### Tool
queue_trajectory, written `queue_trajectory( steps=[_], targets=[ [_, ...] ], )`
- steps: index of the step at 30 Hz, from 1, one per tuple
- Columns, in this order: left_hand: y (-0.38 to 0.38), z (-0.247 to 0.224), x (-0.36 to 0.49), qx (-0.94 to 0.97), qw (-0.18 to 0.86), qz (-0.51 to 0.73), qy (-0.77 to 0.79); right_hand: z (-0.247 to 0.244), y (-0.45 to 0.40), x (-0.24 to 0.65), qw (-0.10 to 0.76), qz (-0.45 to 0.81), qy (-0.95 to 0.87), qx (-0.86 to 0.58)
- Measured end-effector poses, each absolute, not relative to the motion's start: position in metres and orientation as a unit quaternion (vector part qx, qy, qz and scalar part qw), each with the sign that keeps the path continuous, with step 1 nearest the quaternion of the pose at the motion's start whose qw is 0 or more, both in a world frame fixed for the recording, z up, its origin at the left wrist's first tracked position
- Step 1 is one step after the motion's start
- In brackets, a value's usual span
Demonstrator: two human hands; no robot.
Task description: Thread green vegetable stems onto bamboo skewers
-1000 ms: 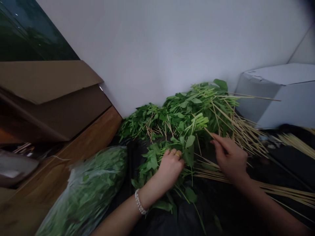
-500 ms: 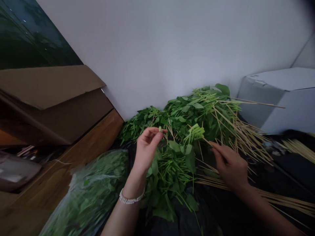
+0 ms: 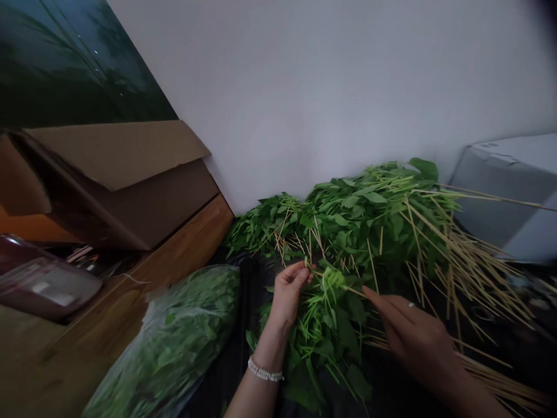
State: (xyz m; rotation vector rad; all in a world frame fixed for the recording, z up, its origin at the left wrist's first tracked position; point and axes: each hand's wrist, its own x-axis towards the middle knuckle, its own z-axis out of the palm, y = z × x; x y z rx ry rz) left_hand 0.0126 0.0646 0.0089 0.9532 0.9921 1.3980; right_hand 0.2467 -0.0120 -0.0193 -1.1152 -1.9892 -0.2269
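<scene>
My left hand [image 3: 290, 290], with a beaded bracelet at the wrist, pinches a small green stem piece [image 3: 306, 262] between thumb and fingers. My right hand [image 3: 411, 325] is closed on a thin wooden stick [image 3: 355, 291]. Several light green stems [image 3: 334, 280] are threaded in a bunch on this stick, whose tip points toward my left fingers. Below the bunch lies a heap of loose green leaves and stems [image 3: 324, 348] on black plastic.
Leafy skewered bundles [image 3: 348, 209] lie along the white wall, their sticks [image 3: 474, 267] pointing right. A clear bag of leaves [image 3: 183, 337] and an open cardboard box [image 3: 130, 197] are at left. A white box [image 3: 513, 186] stands at right.
The view has shifted, so the surroundings sit further right or lower. My hands are lower in view, and the threaded bunch is closer to my left fingers.
</scene>
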Motion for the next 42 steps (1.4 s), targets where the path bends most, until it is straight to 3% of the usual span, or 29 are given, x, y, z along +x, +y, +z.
queue_trajectory(
  steps=[7,20,42],
  targets=[
    [0.060,0.009,0.012,0.400,0.550,0.603,0.417,-0.033,-0.012,0.248,0.366,-0.096,-0.812,-0.445],
    [0.053,0.013,0.015,0.433,0.583,0.566,0.389,-0.030,-0.013,0.249,0.367,-0.107,-0.808,-0.448],
    [0.056,0.002,0.012,0.429,0.544,0.578,0.431,-0.030,-0.014,0.246,0.348,-0.092,-0.808,-0.467]
  ],
)
